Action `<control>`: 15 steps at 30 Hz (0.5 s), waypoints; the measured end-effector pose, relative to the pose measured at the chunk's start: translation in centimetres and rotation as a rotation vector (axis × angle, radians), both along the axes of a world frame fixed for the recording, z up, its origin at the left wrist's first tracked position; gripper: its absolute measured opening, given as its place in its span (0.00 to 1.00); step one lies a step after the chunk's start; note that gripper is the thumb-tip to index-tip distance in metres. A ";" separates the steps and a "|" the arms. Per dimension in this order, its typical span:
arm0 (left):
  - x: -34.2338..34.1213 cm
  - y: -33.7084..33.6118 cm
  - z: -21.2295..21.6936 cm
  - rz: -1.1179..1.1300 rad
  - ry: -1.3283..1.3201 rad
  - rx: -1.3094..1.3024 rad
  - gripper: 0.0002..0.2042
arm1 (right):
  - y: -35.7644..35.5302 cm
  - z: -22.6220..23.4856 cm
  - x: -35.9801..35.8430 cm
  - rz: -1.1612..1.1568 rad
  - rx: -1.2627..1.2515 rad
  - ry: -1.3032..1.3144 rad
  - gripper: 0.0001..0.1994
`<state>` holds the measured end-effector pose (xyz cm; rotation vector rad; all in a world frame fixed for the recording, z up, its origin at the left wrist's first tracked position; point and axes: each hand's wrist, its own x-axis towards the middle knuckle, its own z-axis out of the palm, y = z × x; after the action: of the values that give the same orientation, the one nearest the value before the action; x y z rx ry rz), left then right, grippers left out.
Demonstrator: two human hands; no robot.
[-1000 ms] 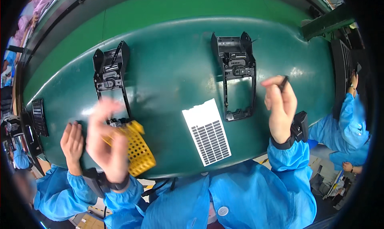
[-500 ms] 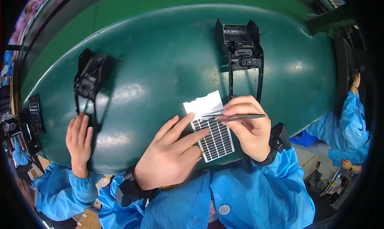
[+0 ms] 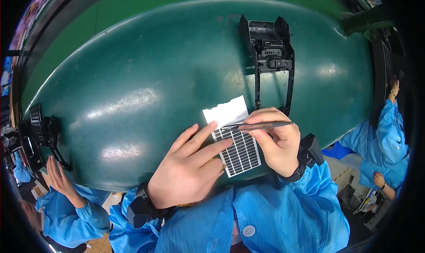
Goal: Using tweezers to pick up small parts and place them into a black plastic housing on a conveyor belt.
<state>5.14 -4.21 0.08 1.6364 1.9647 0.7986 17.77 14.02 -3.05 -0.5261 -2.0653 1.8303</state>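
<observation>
A white sheet (image 3: 230, 133) carrying a grid of small black squares lies on the green conveyor belt (image 3: 146, 89) in front of me. My left hand (image 3: 190, 169) rests flat on the belt, its fingertips pressing the sheet's left edge. My right hand (image 3: 276, 140) grips metal tweezers (image 3: 256, 126), whose tips touch the top row of the black squares. A black plastic device frame (image 3: 271, 58) lies just beyond the sheet, its lower end close to my right hand.
Another black frame (image 3: 42, 136) sits at the belt's far left, beside another person's hand (image 3: 59, 175) in a blue sleeve. A further blue-clad person (image 3: 389, 129) stands at the right edge. The belt's dark rail curves along the top.
The belt has carried both black frames leftward. My left hand has settled flatter onto the sheet, and the tweezers' tips have come down onto the grid. The left neighbour's hand shifted lower.
</observation>
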 end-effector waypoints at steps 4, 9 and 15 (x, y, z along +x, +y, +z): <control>0.0 0.1 0.0 0.002 0.000 -0.003 0.07 | -0.1 -0.1 -0.1 -0.021 -0.033 -0.005 0.09; 0.0 0.1 0.0 0.003 0.015 0.001 0.06 | -0.1 0.0 -0.1 -0.019 -0.045 -0.023 0.09; -0.3 0.5 0.3 -0.003 -0.013 -0.018 0.05 | 0.4 0.6 0.0 -0.047 -0.319 0.007 0.08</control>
<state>4.79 -3.72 0.38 1.6193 1.9542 0.7867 17.77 14.38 -2.41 -0.6410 -1.7475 2.1413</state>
